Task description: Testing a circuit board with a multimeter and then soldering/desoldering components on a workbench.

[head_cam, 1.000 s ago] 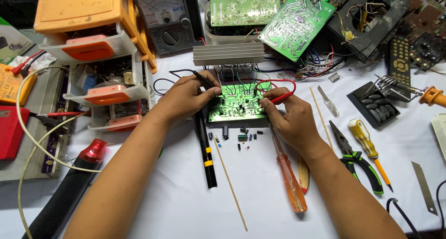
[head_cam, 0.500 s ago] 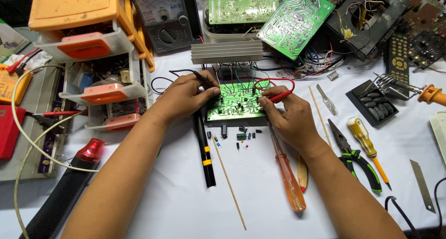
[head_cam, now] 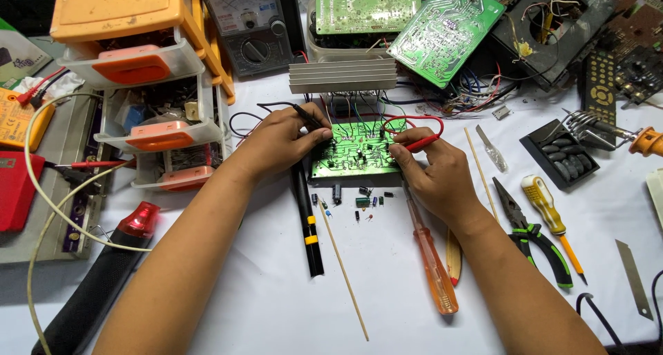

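Green board [head_cam: 356, 151] lies mid-table, below the heatsink [head_cam: 343, 75]. Left hand [head_cam: 280, 141] pinches a black probe [head_cam: 309, 119] onto the board's 9 o'clock edge; right hand [head_cam: 431, 172] grips a red probe [head_cam: 421, 143] at 3 o'clock. Probing looks underway; loose parts [head_cam: 359, 202] at 6 o'clock aren't fitted. Drawer unit [head_cam: 148, 85] at 9 o'clock holds small bits, contents unclear. Black tray [head_cam: 561, 155] at 3 o'clock holds dark oval pieces.

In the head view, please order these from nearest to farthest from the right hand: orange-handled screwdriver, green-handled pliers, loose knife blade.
From the right hand:
1. Orange-handled screwdriver, just below the hand, shaft under it.
2. Green-handled pliers, further right.
3. Loose knife blade, far right, near the table edge.
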